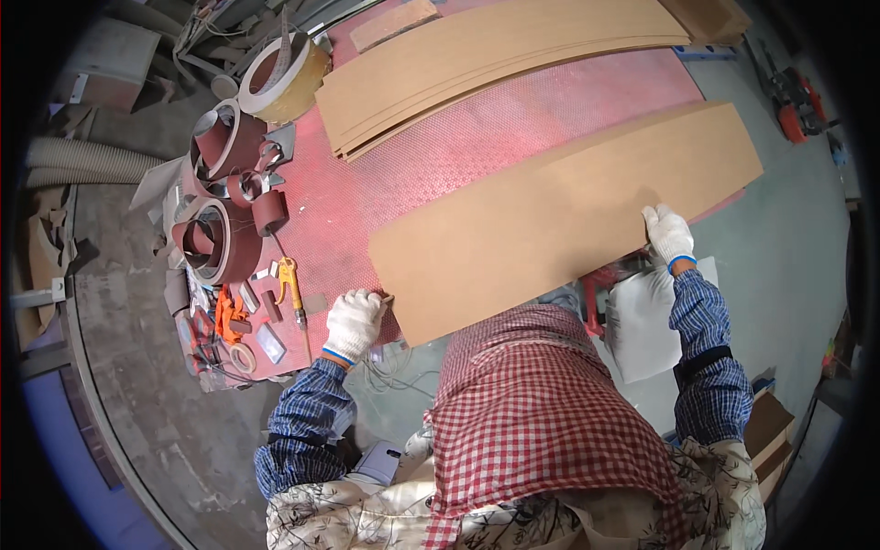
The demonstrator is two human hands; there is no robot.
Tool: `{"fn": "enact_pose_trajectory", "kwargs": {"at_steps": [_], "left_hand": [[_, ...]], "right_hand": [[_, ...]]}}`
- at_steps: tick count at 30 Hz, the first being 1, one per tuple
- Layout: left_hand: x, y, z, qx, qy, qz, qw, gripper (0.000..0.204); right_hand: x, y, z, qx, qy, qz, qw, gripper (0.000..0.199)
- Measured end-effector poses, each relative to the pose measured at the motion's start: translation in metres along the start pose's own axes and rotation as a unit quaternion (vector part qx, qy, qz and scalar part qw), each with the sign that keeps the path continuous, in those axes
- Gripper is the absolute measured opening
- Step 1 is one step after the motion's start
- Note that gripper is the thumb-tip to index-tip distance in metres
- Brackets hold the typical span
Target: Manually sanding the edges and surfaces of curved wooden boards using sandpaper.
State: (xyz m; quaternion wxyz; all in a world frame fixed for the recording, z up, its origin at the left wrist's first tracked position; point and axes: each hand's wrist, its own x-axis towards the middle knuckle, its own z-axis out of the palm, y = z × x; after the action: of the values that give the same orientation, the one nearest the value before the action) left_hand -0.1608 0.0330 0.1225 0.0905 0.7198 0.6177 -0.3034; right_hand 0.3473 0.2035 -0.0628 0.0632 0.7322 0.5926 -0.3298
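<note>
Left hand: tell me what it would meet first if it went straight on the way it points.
The left hand points up and right, at the near corner of the brown board. It would likely meet that board edge at once, though depth is unclear.

Vantage: a head-worn fisheye camera, set above the person's chest and the red-and-white checked apron [541, 403].
Facing: steeply downward and forward, across the red perforated worktable [513, 119].
Nearness: close; the apron fills the lower middle, and both white-gloved hands lie within arm's reach.
Framing: the forearms in blue plaid sleeves enter from the lower edge, left hand [353, 323] on the picture's left, right hand [667, 234] on its right.
Distortion: the long flat brown fibreboard panel [559, 215] bows; a dark circular rim closes the corners.
Views: one only.
</note>
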Motion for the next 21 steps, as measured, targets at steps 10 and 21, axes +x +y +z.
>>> {"fn": "enact_pose_trajectory", "kwargs": {"at_steps": [10,21], "left_hand": [[-0.009,-0.005,0.010,0.002,0.013,0.019,1.000,0.021],[0.020,0.025,-0.006,0.014,0.046,0.071,0.996,0.012]], "right_hand": [[-0.026,-0.007,-0.008,0.005,-0.003,0.022,1.000,0.047],[-0.025,-0.016,-0.014,0.042,-0.059,0.052,0.996,0.050]]}}
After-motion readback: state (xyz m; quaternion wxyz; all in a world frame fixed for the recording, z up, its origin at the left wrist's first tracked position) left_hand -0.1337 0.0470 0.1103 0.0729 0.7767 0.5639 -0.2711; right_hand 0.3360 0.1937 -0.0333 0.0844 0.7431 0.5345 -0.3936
